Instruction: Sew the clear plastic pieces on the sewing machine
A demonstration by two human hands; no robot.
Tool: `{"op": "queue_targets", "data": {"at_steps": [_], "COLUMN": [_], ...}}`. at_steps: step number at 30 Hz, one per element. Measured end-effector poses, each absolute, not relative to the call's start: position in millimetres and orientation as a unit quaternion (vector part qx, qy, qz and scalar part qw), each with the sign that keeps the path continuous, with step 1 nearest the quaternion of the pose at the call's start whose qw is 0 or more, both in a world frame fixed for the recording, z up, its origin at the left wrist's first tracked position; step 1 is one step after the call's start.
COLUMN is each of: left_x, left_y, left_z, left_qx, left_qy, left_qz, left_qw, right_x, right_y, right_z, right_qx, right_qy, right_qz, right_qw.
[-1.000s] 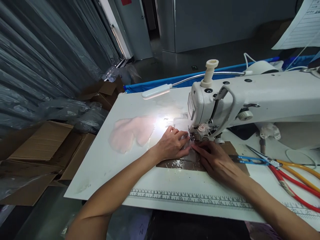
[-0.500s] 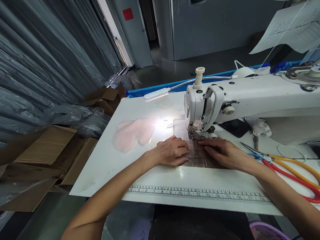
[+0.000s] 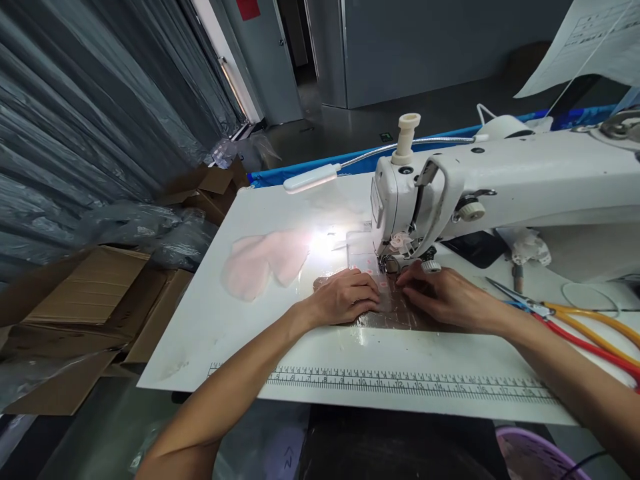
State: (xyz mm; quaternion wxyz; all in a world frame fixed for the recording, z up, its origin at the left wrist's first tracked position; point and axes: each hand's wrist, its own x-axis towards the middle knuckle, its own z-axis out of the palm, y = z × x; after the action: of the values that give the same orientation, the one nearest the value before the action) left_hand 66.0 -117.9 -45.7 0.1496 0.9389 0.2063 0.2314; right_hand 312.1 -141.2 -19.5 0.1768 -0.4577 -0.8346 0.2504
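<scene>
The left hand point(image 3: 347, 298) lies palm down on the white tabletop point(image 3: 210, 320), its fingers point(image 3: 367, 288) loosely curled and pressing flat on the left part of a glossy brown sheet point(image 3: 395, 313) that rests directly in front of the sewing machine point(image 3: 500, 187). The right hand point(image 3: 445, 297) lies on the right part of the same sheet, its fingers point(image 3: 407, 288) bent and drawn close together, the fingertips pressing down just beside the presser foot point(image 3: 393, 263). Neither hand encloses the sheet; both hold it flat against the tabletop. A small pink piece point(image 3: 383, 283) shows on the sheet in the narrow gap between the two sets of fingertips, immediately below the needle area. Whether the fingertips touch this piece cannot be determined. A gooseneck lamp point(image 3: 310, 179) lights the tabletop to the left of the machine head. A pale pink fabric piece point(image 3: 260, 261) lies well to the left of the left hand. A printed ruler scale point(image 3: 390, 383) runs along the near edge of the tabletop. Scissors with red and yellow handles point(image 3: 575, 320) lie to the right of the right forearm. Cardboard boxes point(image 3: 75, 300) stand on the floor at the left.
</scene>
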Motion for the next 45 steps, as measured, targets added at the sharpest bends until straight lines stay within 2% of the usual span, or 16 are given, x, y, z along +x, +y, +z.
{"op": "queue_targets", "data": {"at_steps": [6,13,16,20,26,34,45], "left_x": [72,72,73,73,75,74,71], "left_y": [-122,-124,-125,-125,-127,-130,-128], "left_z": [-46,-39,-40,-41,-40,-51,-45], "left_qx": [0.927,0.914,0.914,0.916,0.900,0.941,0.948], "left_qy": [0.215,0.240,0.228,0.224,0.231,0.207,0.174], "left_qz": [0.272,0.306,0.325,0.331,0.369,0.266,0.258], "left_qw": [0.142,0.118,0.087,0.039,0.038,0.019,-0.066], "right_x": [316,308,298,299,312,311,309], "right_y": [-140,-152,-156,-154,-149,-147,-149], "right_z": [-36,-40,-40,-42,-51,-61,-70], "right_qx": [-0.504,-0.420,-0.407,-0.402,-0.444,-0.443,-0.435], "right_qy": [-0.786,-0.832,-0.846,-0.837,-0.849,-0.872,-0.870], "right_qz": [0.289,0.268,0.226,0.226,0.107,0.027,0.061], "right_qw": [0.211,0.245,0.262,0.296,0.266,0.208,0.224]}}
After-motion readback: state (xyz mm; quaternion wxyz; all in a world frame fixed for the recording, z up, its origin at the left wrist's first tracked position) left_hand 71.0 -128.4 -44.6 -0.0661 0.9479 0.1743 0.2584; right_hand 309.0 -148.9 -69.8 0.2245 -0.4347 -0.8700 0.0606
